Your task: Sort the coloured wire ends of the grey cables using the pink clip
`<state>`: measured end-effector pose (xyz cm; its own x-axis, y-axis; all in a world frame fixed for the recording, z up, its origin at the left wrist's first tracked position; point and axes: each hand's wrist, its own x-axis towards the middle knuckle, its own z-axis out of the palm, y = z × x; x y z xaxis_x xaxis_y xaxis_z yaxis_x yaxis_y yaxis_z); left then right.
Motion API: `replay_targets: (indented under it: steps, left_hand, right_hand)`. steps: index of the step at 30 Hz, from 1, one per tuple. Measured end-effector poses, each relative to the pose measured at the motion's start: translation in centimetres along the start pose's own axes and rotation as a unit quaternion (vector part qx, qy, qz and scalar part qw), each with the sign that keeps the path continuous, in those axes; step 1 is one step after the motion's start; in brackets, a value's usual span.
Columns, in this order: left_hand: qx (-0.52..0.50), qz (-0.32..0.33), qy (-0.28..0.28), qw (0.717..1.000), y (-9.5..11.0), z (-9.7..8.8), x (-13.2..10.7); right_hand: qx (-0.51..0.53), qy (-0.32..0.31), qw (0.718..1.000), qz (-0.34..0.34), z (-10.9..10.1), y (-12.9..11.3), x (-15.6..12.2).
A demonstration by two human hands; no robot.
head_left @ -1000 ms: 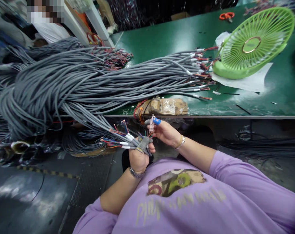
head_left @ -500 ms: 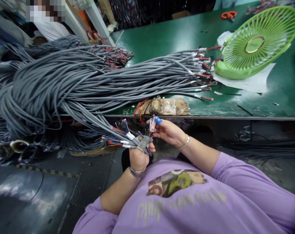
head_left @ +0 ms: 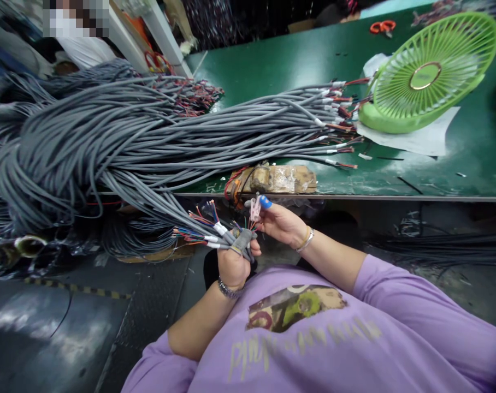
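Observation:
Below the table edge, my left hand is closed around a few grey cables. A grey wrap covers one of its fingers. White sleeves and stripped, coloured wire ends stick out to the left of this hand. Thin coloured wires fan upward from the grip toward my right hand. That hand is pinched, with a blue cover on its thumb tip. At its fingertips is a small pale pink piece, whose kind I cannot make out.
A thick bundle of grey cables lies across the green table. A green fan stands at the right on white paper. A wooden block sits on the near edge; orange-handled scissors lie far back. A person is at upper left.
Both hands hold almost the same pose, the right fingers shifting only slightly at the wires. The view has moved a little. A dark shape now shows beyond the table's far edge.

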<state>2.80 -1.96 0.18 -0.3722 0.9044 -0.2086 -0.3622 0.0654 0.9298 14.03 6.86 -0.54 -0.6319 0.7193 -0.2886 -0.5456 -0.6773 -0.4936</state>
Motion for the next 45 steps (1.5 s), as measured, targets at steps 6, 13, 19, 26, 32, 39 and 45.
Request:
replay_targets:
  steps: [6,13,19,26,32,39,45]
  left_hand:
    - [-0.006,0.008,-0.005,1.000,0.1,-0.3,-0.4]
    - [-0.008,0.025,0.006,1.000,0.6,-0.2,-0.6]
    - [-0.012,0.027,0.013,0.999,0.7,0.1,-0.5]
    - [-0.008,0.028,0.020,0.999,0.5,0.5,-0.2]
    - [0.002,0.026,0.019,0.999,0.2,0.4,-0.1]
    - [0.017,0.017,0.034,0.999,-0.2,0.3,0.0]
    - [0.022,0.015,0.039,0.999,-0.1,0.2,-0.1]
  right_hand:
    - [0.003,0.009,1.000,0.022,0.2,-0.2,-0.3]
    - [-0.072,-0.007,0.997,-0.020,0.7,-0.6,-0.5]
    - [-0.076,0.014,0.996,-0.034,0.3,0.0,0.0]
    - [-0.039,-0.008,0.999,-0.015,-0.1,0.6,1.3]
    - [0.014,0.021,0.999,-0.021,0.6,0.8,1.9]
    - [0.037,0.034,0.998,-0.029,1.1,0.8,1.9]
    - [0.048,0.027,0.998,-0.014,0.6,1.2,1.9]
